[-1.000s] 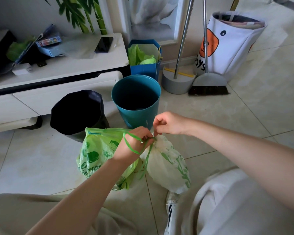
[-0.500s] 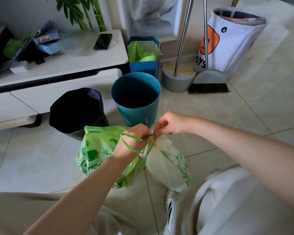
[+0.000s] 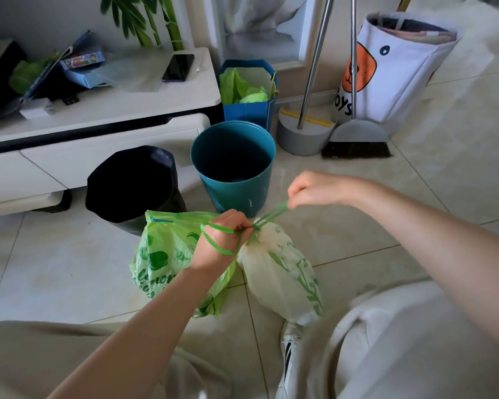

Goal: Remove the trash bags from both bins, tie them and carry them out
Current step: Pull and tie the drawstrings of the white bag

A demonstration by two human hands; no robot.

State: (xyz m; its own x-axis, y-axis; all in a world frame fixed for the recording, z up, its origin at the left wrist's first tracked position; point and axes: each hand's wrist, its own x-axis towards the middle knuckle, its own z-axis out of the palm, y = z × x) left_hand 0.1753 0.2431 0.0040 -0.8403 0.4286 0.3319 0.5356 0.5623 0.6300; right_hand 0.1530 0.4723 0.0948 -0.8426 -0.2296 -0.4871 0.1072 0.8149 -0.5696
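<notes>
While my right fingers (image 3: pixel 296 194) stay pinched shut on the green drawstring (image 3: pixel 272 213), the right hand (image 3: pixel 320 188) has swung up and away to the right of where it sat a second ago, when it was knuckle to knuckle with the left. The string now runs taut from that pinch down to the gathered neck of the white bag (image 3: pixel 283 272). My left hand (image 3: pixel 222 240) is closed at that neck, with a loop of the same string wound round its back and wrist. I judge the knot is being cinched, so this bag is nearly tied. The green bag (image 3: pixel 162 254) lies on the floor just beside it, under my left forearm; I cannot tell whether it is tied. Beyond them stand the teal bin (image 3: pixel 234 197), bare inside, and the black bin (image 3: pixel 133 185). Carrying out is yet to come.
</notes>
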